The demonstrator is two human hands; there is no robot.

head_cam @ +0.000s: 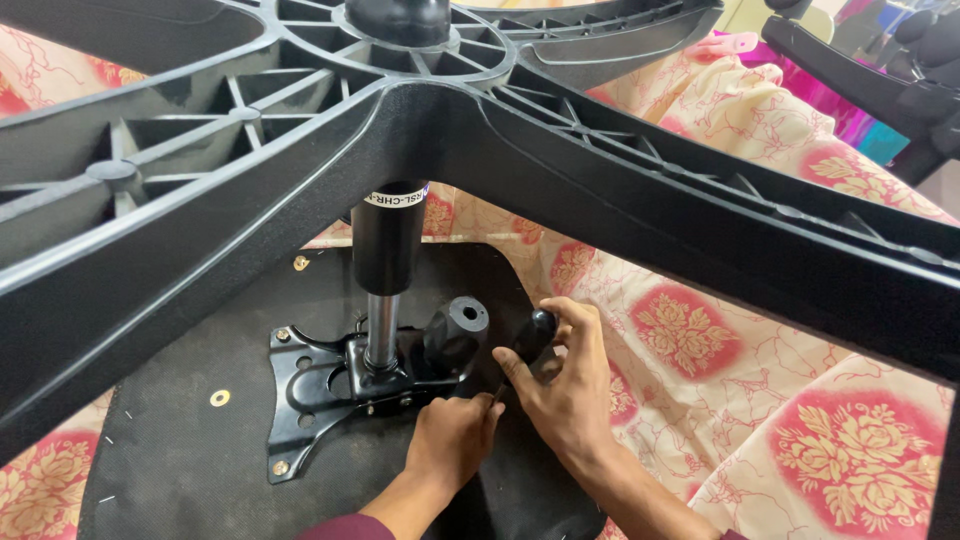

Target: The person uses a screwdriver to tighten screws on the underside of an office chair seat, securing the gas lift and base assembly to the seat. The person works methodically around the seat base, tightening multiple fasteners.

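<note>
A black ribbed plastic five-armed chair base point(300, 130) spreads across the top, hiding much of the view. Beneath its hub, the black gas-lift cylinder with a chrome rod point(385, 270) stands upright in a black metal mounting plate point(300, 385), bolted to the black fabric underside of a seat point(180, 450). The left hand point(450, 440) is closed at the plate's right edge. Just right, the right hand point(565, 385) grips a black rounded lever knob point(533, 335). Floral pink-and-cream cloth point(720, 340) lies beyond
</note>
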